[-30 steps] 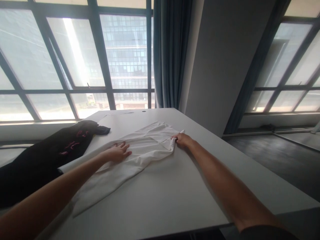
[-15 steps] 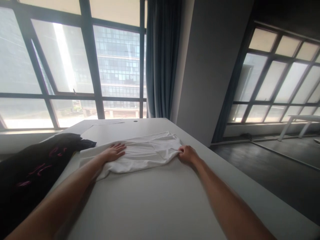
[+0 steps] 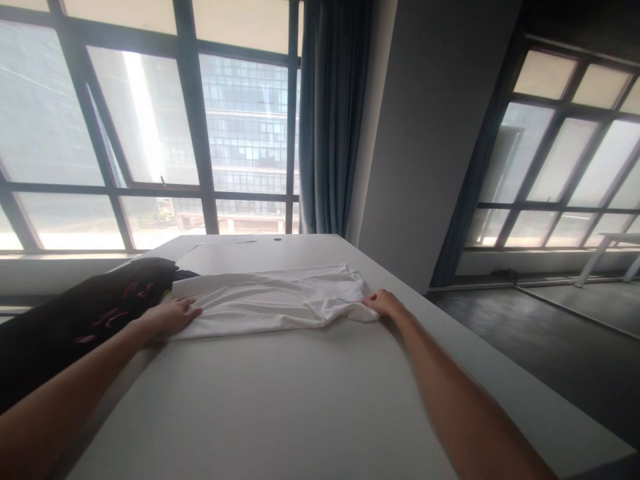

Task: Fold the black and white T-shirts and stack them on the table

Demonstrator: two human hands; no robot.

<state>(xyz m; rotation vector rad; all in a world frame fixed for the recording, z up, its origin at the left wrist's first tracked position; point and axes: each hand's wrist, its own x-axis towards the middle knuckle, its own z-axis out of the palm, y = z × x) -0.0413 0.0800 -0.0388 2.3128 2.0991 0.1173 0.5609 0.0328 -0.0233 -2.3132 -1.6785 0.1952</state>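
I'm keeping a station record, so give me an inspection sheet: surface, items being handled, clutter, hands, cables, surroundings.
Surface: smooth white table; small dark round hole near far edge.
Handled items: wrinkled white cloth garment lying across it.
Clutter: black fabric garment with pink markings, at left.
Hands: left hand rests on the white garment's left end; right hand pinches its right end.
Cables: nothing clearly seen.
Surroundings: dark-framed glass windows, blue-grey fabric curtain.

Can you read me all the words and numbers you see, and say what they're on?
There are none I can read.
Pink marks on the black cloth: too blurred to tell if they're letters or a drawing.
White cloth: no writing shows.
Building outside: no readable sign.
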